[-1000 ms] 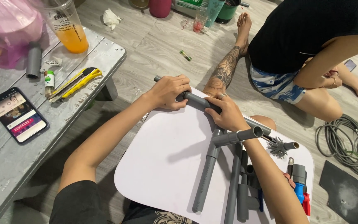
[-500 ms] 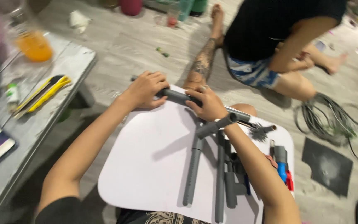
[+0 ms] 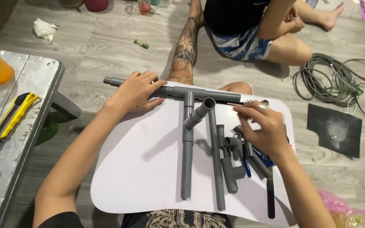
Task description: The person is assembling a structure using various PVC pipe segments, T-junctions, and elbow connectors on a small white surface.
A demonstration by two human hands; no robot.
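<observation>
Your left hand [image 3: 138, 90] grips the grey pipe assembly [image 3: 186, 126] near its far end, fingers clenched over the crossbar, which lies along the far edge of the white board [image 3: 136, 169] on your lap. Your right hand [image 3: 265, 128] pinches a thin stick [image 3: 237, 104] just beside the loose pipe pieces [image 3: 233, 156].

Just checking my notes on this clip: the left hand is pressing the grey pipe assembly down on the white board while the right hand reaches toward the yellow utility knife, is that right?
Not quite. In the head view the left hand does press the grey pipe assembly on the white board, but the right hand is over the loose pipe fittings, holding something thin. The yellow utility knife lies untouched on the grey table.
</observation>
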